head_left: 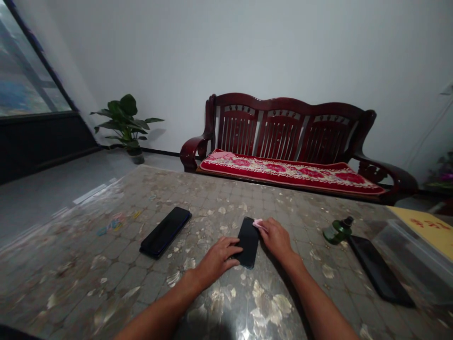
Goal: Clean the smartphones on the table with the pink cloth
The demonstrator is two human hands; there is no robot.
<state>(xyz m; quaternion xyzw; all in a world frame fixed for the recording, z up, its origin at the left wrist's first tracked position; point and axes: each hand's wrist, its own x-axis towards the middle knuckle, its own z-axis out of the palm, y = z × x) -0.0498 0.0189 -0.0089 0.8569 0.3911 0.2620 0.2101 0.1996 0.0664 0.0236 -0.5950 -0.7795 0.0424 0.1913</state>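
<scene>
mo: where is the dark phone (248, 243)?

pip: flat on the counter (148, 293), right between the two hands, with its shiny dark side up.

mo: what is the left grip (222, 255) doing?

pip: its fingers are spread, with the tips touching the phone along its left side. it is not wrapped round it.

mo: and the right grip (276, 237)?

pip: that one is pinching a pink scrap (258, 224) at the far right corner of the phone. (cloth or paper, i can't tell which, it's too small.)

mo: is the phone heavy?

pip: i think it's light enough for one hand, but hard and stiff, so it won't bend to fit your fingers. the pink scrap looks soft and would squash easily.

mo: is it slippery?

pip: i'd guess so. the top looks smooth like glass, and the counter looks shiny too, so a push could make it slide. if it fell, it might crack.

mo: so where do i hold it?

pip: by the two long sides, thumb on one and fingers on the other. don't poke hard in the middle. to stop it sliding, press lightly near the left side, where those fingertips are.
</scene>
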